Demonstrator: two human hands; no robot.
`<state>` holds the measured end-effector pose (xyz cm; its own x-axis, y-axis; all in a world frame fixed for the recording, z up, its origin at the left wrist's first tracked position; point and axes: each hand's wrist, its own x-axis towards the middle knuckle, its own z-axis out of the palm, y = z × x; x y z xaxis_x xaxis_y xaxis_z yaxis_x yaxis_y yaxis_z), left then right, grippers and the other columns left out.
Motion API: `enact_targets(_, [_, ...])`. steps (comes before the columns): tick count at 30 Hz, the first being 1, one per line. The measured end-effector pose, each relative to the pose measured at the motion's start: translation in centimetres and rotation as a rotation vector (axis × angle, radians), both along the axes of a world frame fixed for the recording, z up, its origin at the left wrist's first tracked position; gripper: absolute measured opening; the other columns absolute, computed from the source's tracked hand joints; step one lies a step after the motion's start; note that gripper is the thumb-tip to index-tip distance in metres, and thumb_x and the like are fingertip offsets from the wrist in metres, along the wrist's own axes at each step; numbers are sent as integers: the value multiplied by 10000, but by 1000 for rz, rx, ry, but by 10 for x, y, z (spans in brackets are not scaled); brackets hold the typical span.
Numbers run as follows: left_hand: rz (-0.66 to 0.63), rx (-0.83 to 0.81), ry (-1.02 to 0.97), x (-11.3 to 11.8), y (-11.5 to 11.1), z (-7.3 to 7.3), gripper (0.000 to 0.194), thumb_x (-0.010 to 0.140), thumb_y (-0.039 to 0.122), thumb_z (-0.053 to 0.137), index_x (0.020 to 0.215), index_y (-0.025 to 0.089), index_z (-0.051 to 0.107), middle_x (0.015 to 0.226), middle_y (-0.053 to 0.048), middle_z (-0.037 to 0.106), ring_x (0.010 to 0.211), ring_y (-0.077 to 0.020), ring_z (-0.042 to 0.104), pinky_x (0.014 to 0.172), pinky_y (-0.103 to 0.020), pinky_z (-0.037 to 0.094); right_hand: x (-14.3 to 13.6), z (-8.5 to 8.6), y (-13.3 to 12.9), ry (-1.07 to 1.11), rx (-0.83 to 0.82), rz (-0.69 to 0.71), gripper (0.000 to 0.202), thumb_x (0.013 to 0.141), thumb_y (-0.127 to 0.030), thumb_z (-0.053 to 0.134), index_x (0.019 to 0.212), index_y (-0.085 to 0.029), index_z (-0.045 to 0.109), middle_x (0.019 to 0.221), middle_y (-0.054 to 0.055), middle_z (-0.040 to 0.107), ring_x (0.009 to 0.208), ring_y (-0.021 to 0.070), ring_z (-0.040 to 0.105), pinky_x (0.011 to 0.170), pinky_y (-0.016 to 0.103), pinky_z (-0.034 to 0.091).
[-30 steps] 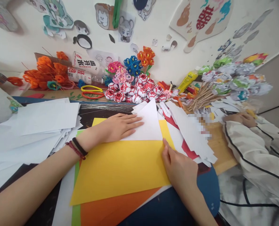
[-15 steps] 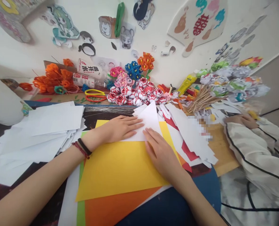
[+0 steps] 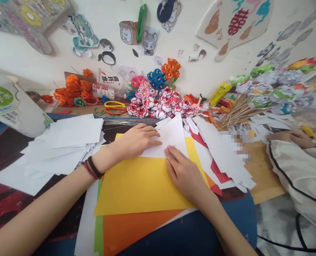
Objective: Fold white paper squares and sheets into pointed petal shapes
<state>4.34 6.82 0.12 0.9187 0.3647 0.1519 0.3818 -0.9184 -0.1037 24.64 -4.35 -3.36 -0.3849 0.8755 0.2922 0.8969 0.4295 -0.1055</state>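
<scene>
A folded white sheet with a pointed top lies over the upper part of a yellow sheet. Flat on the white paper rests my left hand, palm down, its fingers pointing right and slightly apart. My right hand touches the lower edge of the white sheet with its fingertips, while its palm lies on the yellow sheet; its fingers are extended. Neither hand grips anything. Beneath the yellow sheet, orange paper and green paper stick out.
White papers are piled at left beside a large cup. Behind are red-and-white paper flowers and orange flowers. More white strips and a stick bouquet lie right, near another person's sleeve.
The view has shifted left, so the scene appears further right and more of the cup shows. My left hand's fingers are more bent; my right hand stays at the white sheet's lower edge.
</scene>
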Motion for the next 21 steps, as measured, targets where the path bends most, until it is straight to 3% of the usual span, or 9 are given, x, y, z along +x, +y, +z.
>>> enact_targets(3, [141,101,21,8,-39,7,305,928,177,446,1178,193,621,965,-95,672,919,-250,604,730,-368,392,0,1,0,14,9,12,416,944,-149,367,1305,-27,534,1311,195,539,1264,291,478,1043,435,459])
enact_targets(8, [246,48,126,24,-93,-2,474,878,74,445,1352,52,445,701,-50,654,579,-192,614,523,-325,355,1,-1,0,10,14,27,389,948,-143,377,1263,-11,562,1290,206,550,1265,296,475,1053,434,450])
enact_targets(14, [353,137,169,23,-111,-17,538,849,40,457,1383,5,407,655,-45,610,563,-176,603,495,-305,322,2,-1,0,-58,32,31,412,949,-147,359,1298,-9,529,1312,205,532,1279,302,458,1049,437,449])
enact_targets(18, [406,138,194,7,-116,-20,615,805,13,475,1413,44,389,637,-28,584,569,-170,598,482,-293,311,2,-1,-1,-101,39,31,424,961,-154,334,1312,2,512,1321,205,527,1278,294,456,1052,428,447])
enact_targets(21, [543,70,257,-10,-119,-16,657,781,-8,453,1429,64,376,609,-27,591,509,-175,590,430,-286,274,3,-1,-3,-101,27,24,428,966,-161,325,1321,-5,507,1339,196,515,1280,291,453,1055,428,444])
